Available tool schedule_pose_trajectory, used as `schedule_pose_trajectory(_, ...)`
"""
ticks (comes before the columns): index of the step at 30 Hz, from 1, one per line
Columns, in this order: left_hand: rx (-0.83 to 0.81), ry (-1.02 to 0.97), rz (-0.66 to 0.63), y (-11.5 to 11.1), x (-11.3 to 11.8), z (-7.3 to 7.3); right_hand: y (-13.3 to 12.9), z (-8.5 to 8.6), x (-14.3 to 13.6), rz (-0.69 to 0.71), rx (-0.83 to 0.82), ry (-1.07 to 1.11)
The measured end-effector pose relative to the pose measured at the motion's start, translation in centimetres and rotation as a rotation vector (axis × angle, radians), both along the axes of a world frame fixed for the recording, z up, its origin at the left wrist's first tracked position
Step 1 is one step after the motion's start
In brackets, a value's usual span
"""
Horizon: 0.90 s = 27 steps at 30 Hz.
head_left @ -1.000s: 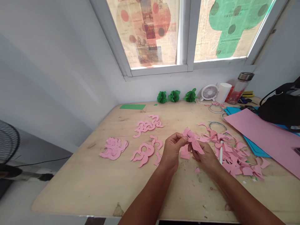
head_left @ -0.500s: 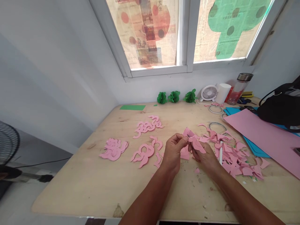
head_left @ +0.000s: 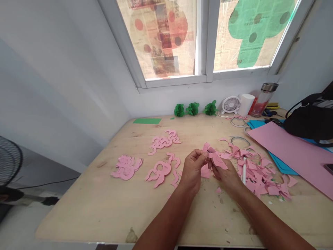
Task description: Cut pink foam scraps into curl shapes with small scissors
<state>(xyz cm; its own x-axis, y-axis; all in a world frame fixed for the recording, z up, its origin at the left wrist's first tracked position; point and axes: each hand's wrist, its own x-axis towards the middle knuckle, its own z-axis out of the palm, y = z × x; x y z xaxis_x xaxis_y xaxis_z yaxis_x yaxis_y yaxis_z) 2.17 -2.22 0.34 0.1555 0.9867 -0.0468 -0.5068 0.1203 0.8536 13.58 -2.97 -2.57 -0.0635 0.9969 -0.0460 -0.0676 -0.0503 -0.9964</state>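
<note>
A folded, partly cut piece of pink paper (head_left: 219, 161) is held up over the table between my two hands. My left hand (head_left: 194, 166) pinches its left side between thumb and fingers. My right hand (head_left: 229, 175) is closed at its lower right edge, the fingers mostly hidden behind the paper; whether they also grip a tool cannot be made out. Left of my hands lie curly pink cut-outs (head_left: 162, 168), a second group (head_left: 163, 141) behind them, and a stacked pile of pink cut-outs (head_left: 127, 167) farther left.
Pink paper scraps (head_left: 260, 173) heap up at the right, with a white stick-like thing (head_left: 244, 172) among them. Beyond are tape rings (head_left: 240, 141), a pink sheet (head_left: 291, 149) over blue sheets, and a black bag (head_left: 309, 121). Green paper ornaments (head_left: 193, 109), a small fan (head_left: 231, 104) and a bottle (head_left: 264, 99) line the wall.
The view has shifted very slightly. Both hands keep their grip on the pink paper, almost unmoved; the paper's tilt is nearly the same.
</note>
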Motion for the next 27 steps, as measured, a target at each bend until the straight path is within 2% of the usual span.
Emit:
schedule_pose_trajectory(8,-0.029,-0.063,-0.012,0.0,0.1,-0.1,0.2,-0.3,-0.2,-0.007,-0.017,0.049)
schedule_pose_trajectory(15,-0.041,-0.078,-0.013,0.1,0.1,-0.3,0.2,0.0,-0.1,0.047,-0.049,0.072)
schedule_pose_trajectory(19,-0.085,-0.062,0.062,0.4,-0.3,-0.4,0.1,0.4,0.0,0.069,-0.059,0.061)
schedule_pose_trajectory(22,-0.105,-0.031,0.115,0.6,-0.8,-0.4,0.2,0.6,0.2,-0.036,-0.116,0.103)
schedule_pose_trajectory(25,-0.108,-0.019,0.063,0.7,-0.9,-0.3,0.5,0.9,0.4,-0.181,-0.13,0.15)
schedule_pose_trajectory(27,-0.117,-0.006,0.014,0.7,-0.7,-0.4,0.6,0.9,0.5,-0.202,-0.065,0.148)
